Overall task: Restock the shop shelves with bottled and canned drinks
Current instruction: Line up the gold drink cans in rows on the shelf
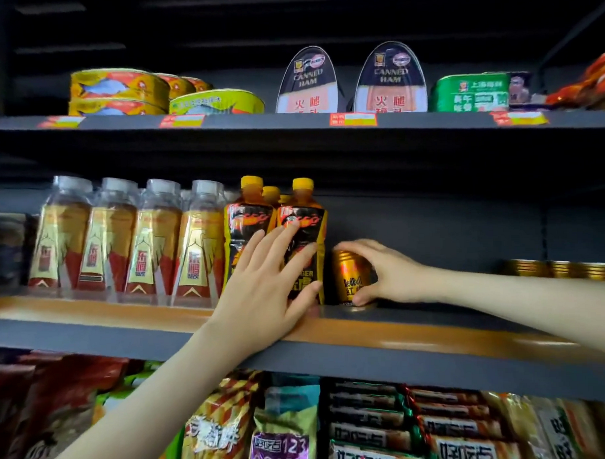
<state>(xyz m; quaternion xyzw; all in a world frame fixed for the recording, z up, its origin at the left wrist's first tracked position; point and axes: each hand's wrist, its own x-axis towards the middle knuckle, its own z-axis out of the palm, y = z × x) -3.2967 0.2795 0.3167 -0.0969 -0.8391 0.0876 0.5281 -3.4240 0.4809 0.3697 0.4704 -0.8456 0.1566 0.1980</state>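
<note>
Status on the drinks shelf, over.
Left hand flat on orange-capped bottle. Right hand gripping Red Bull can, upright on middle shelf beside that bottle. Nothing blocking it.

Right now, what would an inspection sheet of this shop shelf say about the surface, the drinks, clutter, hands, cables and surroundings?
Surface: middle shelf, dark with an orange front strip.
Job's things: gold can upright beside the yellow-capped bottles; clear-capped bottles further left; more gold cans at far right.
Clutter: nothing seen.
Hands: left hand lies flat against the front yellow-capped bottle; right hand grips the gold can.
Cables: nothing seen.
Surroundings: fish tins and canned ham on the shelf above; snack packets below.
</note>
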